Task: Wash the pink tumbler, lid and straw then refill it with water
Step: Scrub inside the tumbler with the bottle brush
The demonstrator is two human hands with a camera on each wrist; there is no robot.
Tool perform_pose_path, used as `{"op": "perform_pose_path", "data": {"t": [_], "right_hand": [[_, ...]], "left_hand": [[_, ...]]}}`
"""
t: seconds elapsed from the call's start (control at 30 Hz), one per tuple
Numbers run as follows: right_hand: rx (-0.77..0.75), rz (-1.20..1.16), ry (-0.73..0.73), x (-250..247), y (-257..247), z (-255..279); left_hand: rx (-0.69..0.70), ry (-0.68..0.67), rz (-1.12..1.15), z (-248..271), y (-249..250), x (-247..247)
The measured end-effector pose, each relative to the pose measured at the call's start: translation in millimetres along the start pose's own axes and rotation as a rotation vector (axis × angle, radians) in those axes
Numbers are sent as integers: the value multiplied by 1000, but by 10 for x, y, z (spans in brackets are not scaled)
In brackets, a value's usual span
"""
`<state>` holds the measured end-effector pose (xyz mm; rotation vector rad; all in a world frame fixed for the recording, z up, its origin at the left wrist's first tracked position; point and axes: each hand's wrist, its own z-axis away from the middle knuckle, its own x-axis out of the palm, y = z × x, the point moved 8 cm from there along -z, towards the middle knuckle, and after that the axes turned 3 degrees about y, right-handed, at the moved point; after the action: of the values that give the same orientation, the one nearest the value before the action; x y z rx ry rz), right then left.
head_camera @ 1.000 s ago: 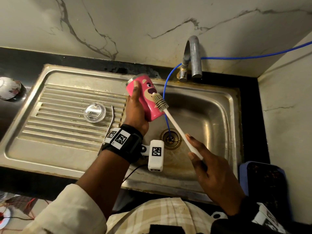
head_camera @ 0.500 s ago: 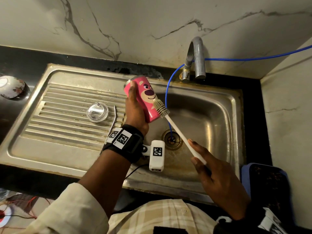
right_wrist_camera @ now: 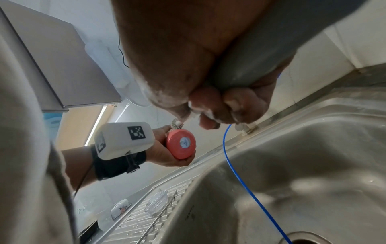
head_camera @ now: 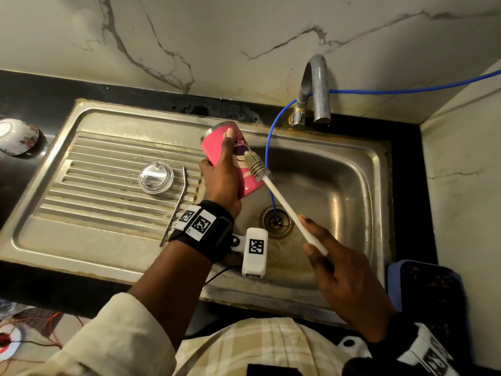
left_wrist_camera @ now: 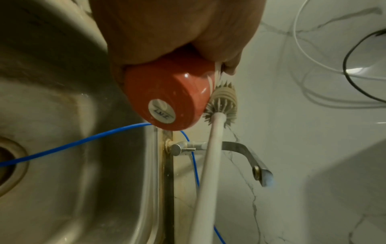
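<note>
Stainless-steel sink with a ribbed draining board to its left, set in a black counter against a veined marble wall. A curved metal tap stands at the basin's far rim; a thin blue hose runs from the wall past the tap and down into the round drain. The left hand is wrapped round a pink cartoon-printed steel tumbler, holding it tilted above the basin's left edge, open mouth away, base towards the person. The right hand has its fingers curled round the handle of a white long-handled bottle brush, whose ribbed bristle head touches the tumbler's side. On the draining board lie a clear round plastic lid and, just right of it, a bent metal straw. A small floral ceramic bowl sits on the counter at far left.
</note>
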<state>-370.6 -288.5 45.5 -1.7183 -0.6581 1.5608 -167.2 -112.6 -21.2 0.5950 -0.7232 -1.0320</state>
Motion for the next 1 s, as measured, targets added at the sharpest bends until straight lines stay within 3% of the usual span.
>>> {"op": "perform_pose_path", "data": {"t": [0.3,0.53,0.67,0.83,1.0], "right_hand": [[-14,46,-51,37,37,73],[12,46,18,34,6,-51],[-15,37,-53,24,40,57],[4,67,4,62,11,-50],[-10,43,-23,14,-20,37]], "left_hand": [[29,-9,2,9,75,-13],[34,-80,-3,-2,-42,67],[20,-100,16,-58,-5,19],[30,-161,21,25,-114,97],[34,-135,66,-61,-2,16]]}}
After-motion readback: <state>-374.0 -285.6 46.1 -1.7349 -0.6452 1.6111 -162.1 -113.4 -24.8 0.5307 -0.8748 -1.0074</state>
